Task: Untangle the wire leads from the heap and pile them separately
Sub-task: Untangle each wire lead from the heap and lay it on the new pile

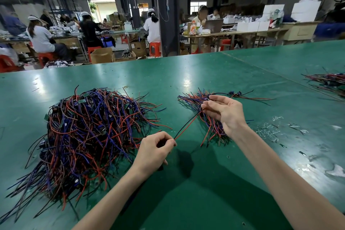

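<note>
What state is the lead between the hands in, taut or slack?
Taut: the lead runs straight from the left hand to the right hand, both pinching it.

Left hand [155,148] low, fingers curled, pinching lead [187,124] end. Right hand [225,112] higher and farther out, fingertips pinching its other end. Both forearms bare, extended.

The green table surface [149,73] looks like a smooth, semi-glossy mat, throwing back white glare from ceiling lamps, with faint scuffs. Near its left edge, the tangled heap of red, blue and black wire leads [87,136] wears smooth plastic insulation with a dull sheen, dotted with small green circuit boards [82,101]. The smaller pile of like leads [192,99] and the single red-and-black lead [188,123] share that coating. Crumpled clear plastic scraps [267,132] near the right edge glint.
</note>
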Tool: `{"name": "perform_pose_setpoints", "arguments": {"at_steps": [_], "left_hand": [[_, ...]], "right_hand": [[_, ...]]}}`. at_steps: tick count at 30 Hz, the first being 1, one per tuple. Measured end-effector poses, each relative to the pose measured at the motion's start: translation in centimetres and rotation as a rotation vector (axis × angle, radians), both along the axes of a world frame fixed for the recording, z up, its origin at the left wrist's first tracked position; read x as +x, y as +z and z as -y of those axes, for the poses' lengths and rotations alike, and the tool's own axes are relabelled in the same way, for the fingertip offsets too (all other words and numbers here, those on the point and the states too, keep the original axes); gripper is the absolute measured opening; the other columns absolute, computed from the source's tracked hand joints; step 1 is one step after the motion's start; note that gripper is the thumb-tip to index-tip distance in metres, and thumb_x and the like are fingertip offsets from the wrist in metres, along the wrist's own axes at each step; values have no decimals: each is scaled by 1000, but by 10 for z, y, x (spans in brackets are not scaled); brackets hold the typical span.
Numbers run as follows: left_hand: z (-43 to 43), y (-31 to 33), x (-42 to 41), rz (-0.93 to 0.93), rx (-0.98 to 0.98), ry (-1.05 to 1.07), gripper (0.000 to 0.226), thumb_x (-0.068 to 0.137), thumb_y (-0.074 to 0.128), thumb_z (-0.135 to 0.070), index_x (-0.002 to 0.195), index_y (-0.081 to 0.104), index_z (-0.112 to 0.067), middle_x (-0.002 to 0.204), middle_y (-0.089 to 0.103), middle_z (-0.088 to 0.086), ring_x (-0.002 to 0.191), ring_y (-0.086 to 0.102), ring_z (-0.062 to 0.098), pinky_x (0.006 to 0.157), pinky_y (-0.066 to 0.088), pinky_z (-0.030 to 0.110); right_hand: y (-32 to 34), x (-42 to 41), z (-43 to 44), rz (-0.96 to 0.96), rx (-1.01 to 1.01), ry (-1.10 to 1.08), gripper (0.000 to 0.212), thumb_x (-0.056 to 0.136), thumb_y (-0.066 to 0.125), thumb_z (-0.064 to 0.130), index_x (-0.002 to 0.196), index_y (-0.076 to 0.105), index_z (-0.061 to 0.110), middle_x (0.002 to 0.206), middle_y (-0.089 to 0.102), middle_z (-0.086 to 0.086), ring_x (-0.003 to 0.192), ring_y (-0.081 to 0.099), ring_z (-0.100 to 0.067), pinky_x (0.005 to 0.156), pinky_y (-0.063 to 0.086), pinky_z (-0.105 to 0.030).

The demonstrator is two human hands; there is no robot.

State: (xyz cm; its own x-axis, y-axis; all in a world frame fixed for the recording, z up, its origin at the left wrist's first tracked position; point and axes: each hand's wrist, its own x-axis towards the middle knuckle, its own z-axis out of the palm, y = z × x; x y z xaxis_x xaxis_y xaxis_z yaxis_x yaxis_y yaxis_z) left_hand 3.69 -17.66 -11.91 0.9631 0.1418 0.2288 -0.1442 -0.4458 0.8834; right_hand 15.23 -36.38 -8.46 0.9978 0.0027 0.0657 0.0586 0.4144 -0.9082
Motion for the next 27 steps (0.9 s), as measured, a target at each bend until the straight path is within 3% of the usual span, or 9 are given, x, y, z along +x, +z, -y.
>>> {"name": "perform_pose_setpoints", "arguments": {"at_steps": [4, 8, 12, 15, 17, 21, 25, 27], "left_hand": [[-1, -1, 4, 10, -85, 19, 22, 89, 59, -5, 70, 68, -11, 59, 50, 4, 50, 48, 10, 41, 45, 21], [-4, 0, 8, 42, -306, 66, 21, 90, 58, -5, 73, 69, -11, 59, 59, -5, 56, 54, 2, 46, 50, 23], [-9, 5, 13, 40, -462, 117, 18, 91, 59, -14, 77, 70, -18, 67, 69, -6, 65, 59, 1, 53, 41, 13], [-10, 7, 14, 14, -650, 81, 11, 84, 63, -22, 81, 71, -16, 73, 71, -2, 65, 55, 8, 56, 41, 15], [-10, 8, 14, 13, -728, 44, 18, 75, 65, -29, 83, 70, -13, 76, 71, 3, 67, 59, 13, 62, 46, 23], [-13, 8, 13, 57, -653, 53, 28, 69, 67, -33, 87, 70, -11, 76, 69, 0, 74, 58, 18, 70, 46, 34], [-12, 8, 14, 36, -626, 31, 33, 68, 67, -34, 91, 69, -10, 72, 67, -4, 69, 57, 9, 70, 48, 28], [-12, 6, 14, -13, -611, -4, 28, 75, 68, -30, 92, 69, -7, 76, 68, 0, 71, 59, 13, 76, 49, 30]], "right_hand": [[-4, 6, 2, 23, -42, -45, 9, 94, 51, -1, 93, 58, 3, 87, 66, -17, 73, 69, -20, 71, 60, -28], [-12, -4, -15, 223, -328, -120, 12, 94, 51, -1, 93, 60, 7, 83, 64, -11, 75, 62, -19, 77, 56, -32], [-15, -34, -39, 170, -344, 264, 11, 91, 57, 0, 82, 62, 4, 73, 65, -13, 59, 62, -15, 63, 57, -29], [-18, -55, -54, 104, -461, 586, 10, 89, 62, 10, 82, 64, 4, 72, 67, -10, 56, 61, -11, 60, 54, -22], [-19, -65, -61, 122, -515, 668, 11, 87, 65, 12, 86, 65, 1, 72, 66, -8, 56, 60, -9, 58, 50, -18], [-18, -71, -63, 65, -454, 680, 11, 86, 65, 12, 84, 64, 2, 72, 65, -8, 54, 60, -10, 59, 50, -21], [-19, -72, -65, 33, -394, 644, 7, 86, 63, 4, 79, 63, 3, 68, 65, -11, 52, 60, -14, 55, 50, -23], [-20, -71, -66, 29, -363, 602, 10, 88, 60, 0, 78, 61, 2, 67, 62, -13, 50, 58, -13, 53, 50, -21]]}}
